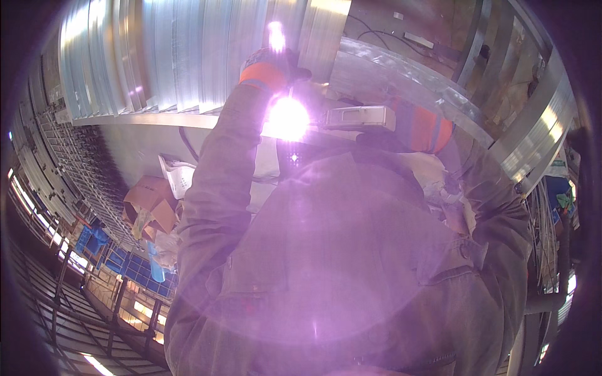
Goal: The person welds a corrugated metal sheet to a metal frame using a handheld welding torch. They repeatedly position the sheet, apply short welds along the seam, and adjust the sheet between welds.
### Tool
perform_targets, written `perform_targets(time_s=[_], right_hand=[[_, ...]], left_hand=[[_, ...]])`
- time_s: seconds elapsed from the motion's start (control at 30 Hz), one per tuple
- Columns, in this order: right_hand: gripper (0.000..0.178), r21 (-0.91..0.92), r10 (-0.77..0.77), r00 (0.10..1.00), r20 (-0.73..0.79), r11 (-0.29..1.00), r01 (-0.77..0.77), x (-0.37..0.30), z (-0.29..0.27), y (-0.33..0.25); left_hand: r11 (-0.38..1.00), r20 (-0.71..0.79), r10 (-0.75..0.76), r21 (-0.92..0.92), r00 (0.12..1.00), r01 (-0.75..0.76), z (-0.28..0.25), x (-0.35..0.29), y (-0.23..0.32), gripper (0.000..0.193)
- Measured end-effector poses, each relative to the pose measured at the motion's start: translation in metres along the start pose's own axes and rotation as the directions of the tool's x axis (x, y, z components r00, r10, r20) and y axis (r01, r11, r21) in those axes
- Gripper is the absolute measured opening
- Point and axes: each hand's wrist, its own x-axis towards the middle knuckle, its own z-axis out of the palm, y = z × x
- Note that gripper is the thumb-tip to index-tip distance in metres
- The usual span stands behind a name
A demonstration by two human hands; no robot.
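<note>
A glaring white-violet arc (288, 119) burns at the near edge of a stack of long, shiny metal profiles (182, 56). From the right, a boxy pale welding torch (359, 118) points at that light. My right hand (401, 128), in a glove with orange on it, is wrapped round the torch, its fingers mostly in shadow. My left hand (268, 70), in a grey and orange glove, rests on the profiles just beyond the arc. Glare hides its fingers, so I cannot tell how they are bent.
A curved metal strip (414, 69) runs to the right, near upright metal bars (533, 144). To the left are an open cardboard box (150, 203), white paper (179, 175) and blue crates (135, 266). A dark cable (376, 31) lies at the back.
</note>
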Motion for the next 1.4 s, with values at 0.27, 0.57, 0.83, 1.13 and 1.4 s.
perform_targets(time_s=[0.27, 0.57, 0.83, 1.13, 1.4], right_hand=[[0.042, 0.081, -0.035, 0.999, -0.039, 0.996, 0.038, 0.000, 0.006, 0.019], [0.043, -0.147, 0.054, 0.996, 0.065, 0.988, -0.044, 0.000, -0.001, 0.008], [0.051, -0.033, -0.065, 0.998, -0.022, 0.997, 0.064, -0.003, -0.002, 0.017], [0.051, -0.031, -0.060, 0.998, -0.033, 0.998, 0.059, -0.011, -0.007, 0.017], [0.050, -0.024, -0.056, 0.997, -0.045, 0.998, 0.055, -0.017, -0.011, 0.017]], left_hand=[[0.989, 0.105, -0.147, 0.036, 0.984, 0.143, -0.002, 0.009, 0.007, 0.054], [0.991, 0.101, -0.126, 0.060, 0.987, 0.120, -0.009, -0.001, 0.010, 0.056], [0.993, 0.096, -0.068, 0.106, 0.993, 0.058, -0.014, -0.006, 0.015, 0.058], [0.990, 0.050, -0.060, 0.131, 0.997, 0.053, -0.010, -0.003, 0.014, 0.056], [0.988, 0.035, -0.082, 0.136, 0.996, 0.077, -0.003, 0.006, 0.008, 0.058]])
